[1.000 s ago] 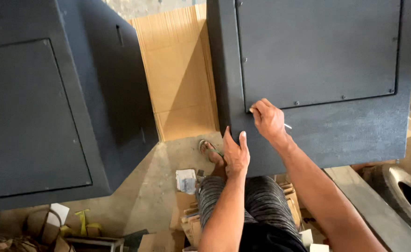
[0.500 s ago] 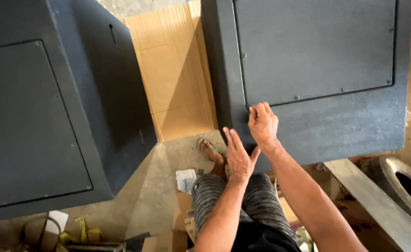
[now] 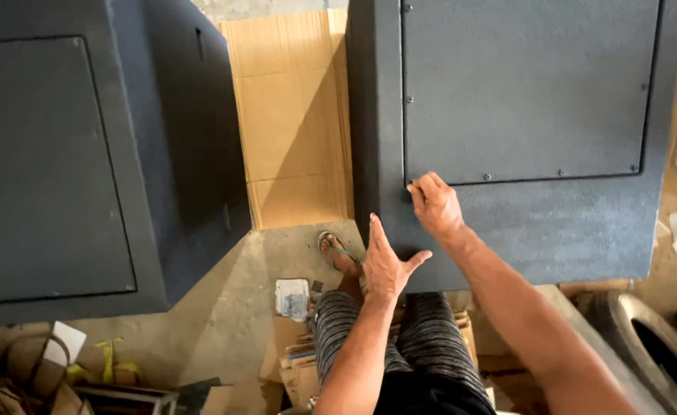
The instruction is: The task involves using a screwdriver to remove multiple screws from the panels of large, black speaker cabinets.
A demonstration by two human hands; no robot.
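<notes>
A large dark grey textured box [image 3: 554, 223] with an inset panel [image 3: 523, 84] fixed by small screws lies in front of me. My left hand [image 3: 384, 265] rests flat on the box's near left corner, thumb spread. My right hand [image 3: 434, 204] sits at the panel's lower left corner with its fingers curled together. I cannot see anything between those fingers. Below the box edge are my striped trouser legs [image 3: 400, 346] and a sandalled foot [image 3: 337, 252].
A second dark grey box [image 3: 69, 154] with its own panel stands at the left. Flat cardboard [image 3: 292, 115] lies on the floor between the two boxes. Paper scraps [image 3: 292, 298] and cardboard pieces litter the concrete floor, and a tyre [image 3: 646, 346] lies at the lower right.
My right hand has slid left along the panel's lower edge to its corner. A thin white item seen at its fingertips earlier no longer shows. My left hand has stayed on the box corner.
</notes>
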